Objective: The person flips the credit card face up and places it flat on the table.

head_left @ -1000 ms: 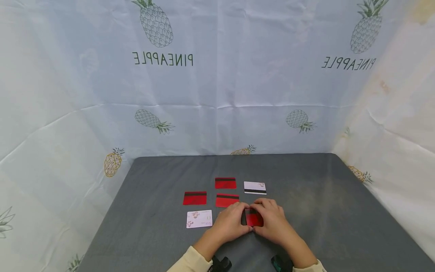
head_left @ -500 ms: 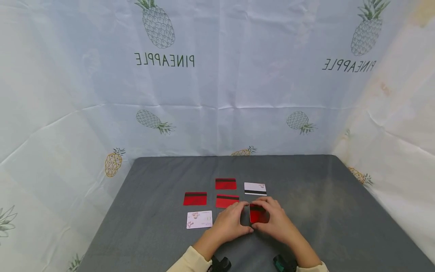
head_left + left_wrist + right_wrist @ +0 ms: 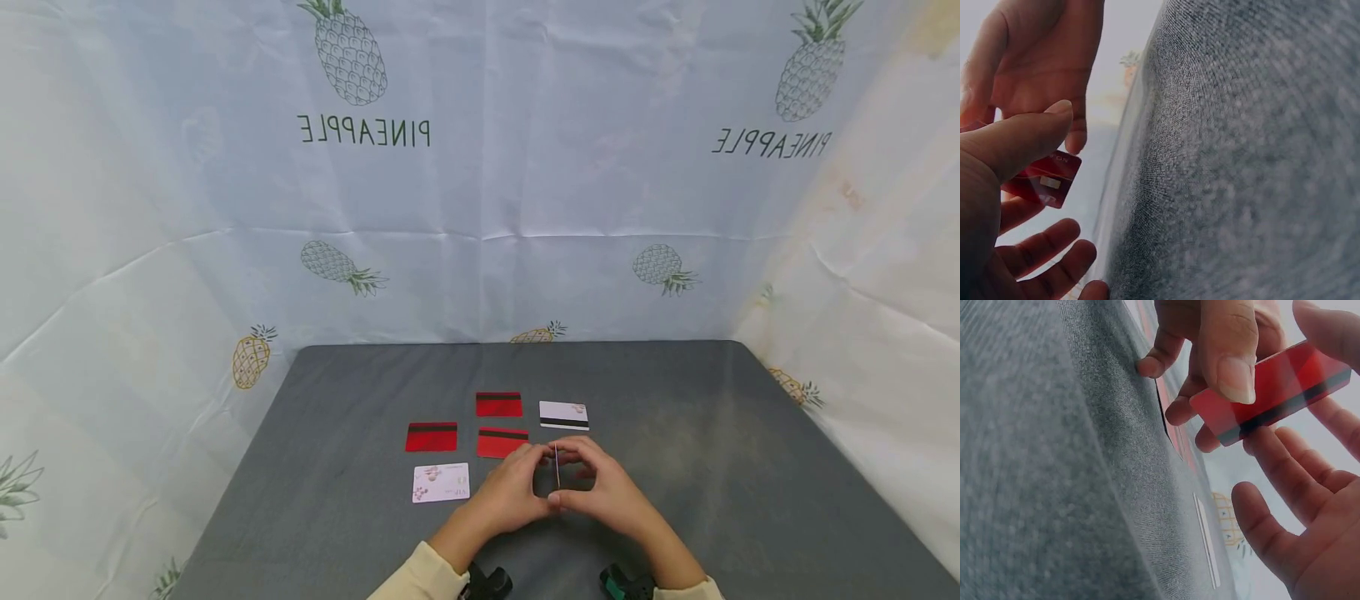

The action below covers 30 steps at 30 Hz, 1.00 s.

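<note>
A thin red card (image 3: 557, 468) stands edge-on to the head camera between my two hands. The right wrist view shows its red face (image 3: 1285, 378) with a dark stripe along one long edge; the left wrist view shows its other side, with a gold chip (image 3: 1050, 182) and pale print. My left hand (image 3: 512, 490) pinches the card, thumb lying across its face. From the other side, my right hand (image 3: 606, 490) holds it between thumb and fingertips, the remaining fingers spread. Both hands are low over the front middle of the grey table (image 3: 330, 533).
Three red striped cards lie flat beyond my hands: one at the left (image 3: 431, 437), one at the back (image 3: 498, 404), one in the middle (image 3: 501, 442). A white striped card (image 3: 564, 415) and a flowered white card (image 3: 440, 482) lie beside them. White cloth (image 3: 480, 183) hangs behind.
The red card has turned from showing its striped red face upward to standing edge-on. My right hand has swung slightly right with it; my left hand has stayed nearly in place.
</note>
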Available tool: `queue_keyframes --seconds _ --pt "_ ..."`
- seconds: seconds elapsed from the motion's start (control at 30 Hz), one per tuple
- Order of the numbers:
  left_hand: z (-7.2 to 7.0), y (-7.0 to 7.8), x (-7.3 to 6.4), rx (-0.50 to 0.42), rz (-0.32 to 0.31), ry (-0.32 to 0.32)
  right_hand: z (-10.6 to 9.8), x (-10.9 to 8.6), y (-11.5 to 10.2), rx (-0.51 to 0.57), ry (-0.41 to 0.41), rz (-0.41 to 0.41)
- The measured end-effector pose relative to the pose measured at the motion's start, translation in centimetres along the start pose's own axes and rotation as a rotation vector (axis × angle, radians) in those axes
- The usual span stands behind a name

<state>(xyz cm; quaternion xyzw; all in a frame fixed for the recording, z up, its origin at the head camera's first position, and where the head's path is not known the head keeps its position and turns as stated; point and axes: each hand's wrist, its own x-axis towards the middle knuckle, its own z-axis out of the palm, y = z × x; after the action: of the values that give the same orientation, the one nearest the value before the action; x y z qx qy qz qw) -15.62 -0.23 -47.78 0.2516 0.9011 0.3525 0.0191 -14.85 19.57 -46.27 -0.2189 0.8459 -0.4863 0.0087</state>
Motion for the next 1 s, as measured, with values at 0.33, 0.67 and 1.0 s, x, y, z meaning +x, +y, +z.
queue_keyframes --seconds 0.33,0.67,1.0 --pt "-0.6 -0.6 0.1 -0.097 -0.018 0.042 -0.9 0.0 0.4 -0.001 0.006 0.175" --pt "-1.0 -0.6 0.1 -0.065 -0.046 0.060 -0.8 0.0 2.0 -0.119 -0.008 0.154" --pt "-1.2 -0.6 0.1 -0.013 -0.055 0.019 -1.2 0.1 2.5 -0.220 -0.004 0.169"
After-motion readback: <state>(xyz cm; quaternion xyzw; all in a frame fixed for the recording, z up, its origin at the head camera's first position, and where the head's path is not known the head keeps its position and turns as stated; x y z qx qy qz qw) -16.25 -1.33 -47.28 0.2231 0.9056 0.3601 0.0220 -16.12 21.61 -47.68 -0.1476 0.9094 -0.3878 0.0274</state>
